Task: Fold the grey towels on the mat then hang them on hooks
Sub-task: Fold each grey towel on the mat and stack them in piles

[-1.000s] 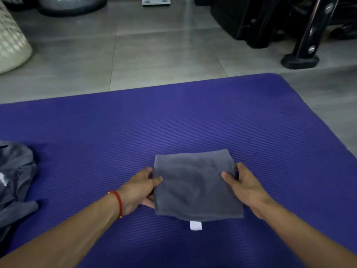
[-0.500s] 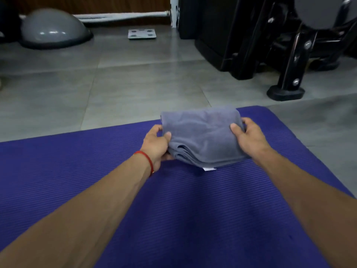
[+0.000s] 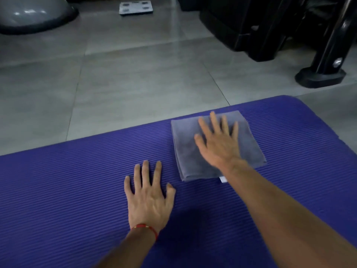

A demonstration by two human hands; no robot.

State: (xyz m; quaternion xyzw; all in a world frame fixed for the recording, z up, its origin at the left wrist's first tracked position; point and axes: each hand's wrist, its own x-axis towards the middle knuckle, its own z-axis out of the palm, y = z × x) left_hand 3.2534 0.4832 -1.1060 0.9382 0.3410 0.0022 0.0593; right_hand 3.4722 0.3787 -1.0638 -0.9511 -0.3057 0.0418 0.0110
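One blurred right hand [image 3: 218, 144] over folded grey towel [image 3: 187, 151], tag half hidden.

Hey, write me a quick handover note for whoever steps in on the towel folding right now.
Left hand: open, fingers spread flat on the ribbed purple foam mat, holding nothing.
Right hand: open, flat over the folded grey terry towel; blurred.
Towel lies near the mat's far right corner, white tag at its near edge.
Done: this towel is folded.
Left: hang it on a hook; no hooks in view.
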